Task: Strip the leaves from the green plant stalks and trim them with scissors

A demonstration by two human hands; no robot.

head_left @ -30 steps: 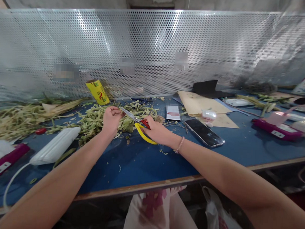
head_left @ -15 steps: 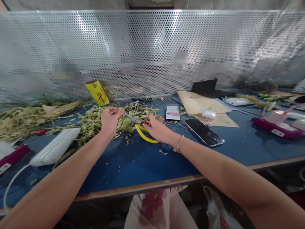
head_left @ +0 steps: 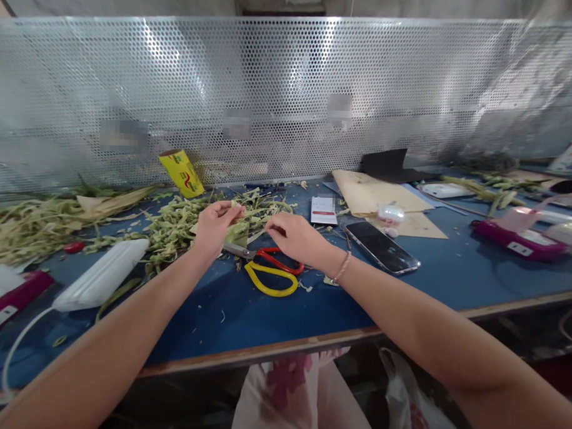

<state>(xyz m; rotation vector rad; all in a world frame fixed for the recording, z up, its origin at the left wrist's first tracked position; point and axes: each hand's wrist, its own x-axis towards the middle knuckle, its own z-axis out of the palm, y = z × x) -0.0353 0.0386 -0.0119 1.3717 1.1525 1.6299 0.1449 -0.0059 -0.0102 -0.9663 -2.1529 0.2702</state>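
Note:
My left hand [head_left: 216,226] is closed in a pinch on a small pale green plant piece [head_left: 233,204]. To its right is my right hand [head_left: 298,235], palm down with fingers curled together; what they hold, if anything, cannot be made out. Just below both hands lie scissors [head_left: 273,281] with one yellow and one red handle loop, their blades pointing left and partly behind my left hand. Neither hand grips them. A heap of pale green plant pieces [head_left: 170,226] spreads behind and left of my left hand.
Leafy stalks [head_left: 32,227], a white corded device [head_left: 103,277] and a purple power strip [head_left: 18,302] lie left. A yellow box [head_left: 182,173] leans near the perforated metal screen [head_left: 281,70]. Rightward are a phone [head_left: 383,248], brown paper [head_left: 371,195] and another purple strip [head_left: 519,240].
My right hand has let go of the scissors, which now lie on the table nearer me. My left hand has shifted slightly right, and the two hands are closer together.

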